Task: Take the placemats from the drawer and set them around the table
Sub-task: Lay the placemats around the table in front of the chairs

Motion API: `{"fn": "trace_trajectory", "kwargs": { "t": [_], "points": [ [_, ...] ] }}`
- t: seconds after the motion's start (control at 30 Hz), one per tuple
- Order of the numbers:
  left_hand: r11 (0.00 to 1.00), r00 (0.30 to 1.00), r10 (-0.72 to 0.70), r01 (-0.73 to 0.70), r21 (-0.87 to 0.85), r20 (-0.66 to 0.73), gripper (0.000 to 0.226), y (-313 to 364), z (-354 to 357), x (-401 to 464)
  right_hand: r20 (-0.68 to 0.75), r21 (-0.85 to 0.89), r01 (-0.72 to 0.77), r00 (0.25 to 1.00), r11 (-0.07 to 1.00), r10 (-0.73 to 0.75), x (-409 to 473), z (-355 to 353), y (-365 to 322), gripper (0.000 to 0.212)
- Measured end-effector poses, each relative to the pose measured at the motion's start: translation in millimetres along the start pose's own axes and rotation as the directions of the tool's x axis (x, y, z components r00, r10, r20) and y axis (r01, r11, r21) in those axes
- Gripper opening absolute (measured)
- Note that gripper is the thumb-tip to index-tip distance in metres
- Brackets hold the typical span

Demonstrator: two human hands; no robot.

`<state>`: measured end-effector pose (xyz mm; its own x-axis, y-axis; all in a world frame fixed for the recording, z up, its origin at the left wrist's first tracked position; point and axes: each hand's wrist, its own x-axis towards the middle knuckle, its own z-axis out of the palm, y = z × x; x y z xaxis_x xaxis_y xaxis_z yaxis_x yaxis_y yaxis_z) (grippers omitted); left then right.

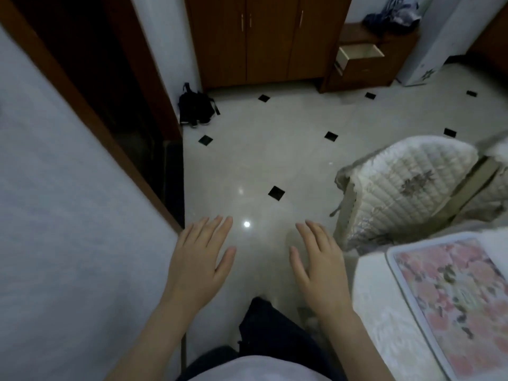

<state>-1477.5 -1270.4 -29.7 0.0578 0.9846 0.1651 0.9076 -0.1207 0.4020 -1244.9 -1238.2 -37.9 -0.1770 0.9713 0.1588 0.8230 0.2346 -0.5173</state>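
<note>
My left hand (202, 257) and my right hand (316, 259) hover palm-down over the tiled floor in front of me, fingers straight, holding nothing. A pink floral placemat (456, 295) lies on the white-clothed table (384, 320) at the lower right. Far across the room, a small brown cabinet (368, 70) has its top drawer (360, 52) pulled out; the inside looks pale and I cannot make out any contents.
A padded, quilted chair (406, 188) stands beside the table at right. A brown wardrobe (261, 37) fills the back wall, with a black bag (196, 105) on the floor beside it. A white wall and dark doorway (115, 92) run along my left.
</note>
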Motion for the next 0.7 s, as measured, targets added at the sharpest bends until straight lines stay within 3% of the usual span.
{"fn": "trace_trajectory", "kwargs": {
  "t": [0.13,0.4,0.57,0.7],
  "points": [
    [1.0,0.999,-0.007,0.007,0.0,-0.039,0.054,-6,-14,101,-0.033,0.035,-0.009,0.999,0.999,0.011,96,-12,10,0.053],
    [1.0,0.999,0.003,-0.003,-0.013,0.041,0.058,-48,12,248,-0.067,0.01,-0.087,0.994,0.996,0.088,241,5,41,0.054],
    [0.993,0.992,0.114,-0.111,-0.048,0.05,0.055,-81,30,390,-0.154,-0.02,-0.2,0.969,0.98,0.195,352,28,61,0.054],
    [0.969,0.964,0.245,-0.239,-0.069,0.108,0.056,-92,34,506,-0.271,0.017,-0.329,0.907,0.944,0.321,424,29,68,0.053]
  ]
}}
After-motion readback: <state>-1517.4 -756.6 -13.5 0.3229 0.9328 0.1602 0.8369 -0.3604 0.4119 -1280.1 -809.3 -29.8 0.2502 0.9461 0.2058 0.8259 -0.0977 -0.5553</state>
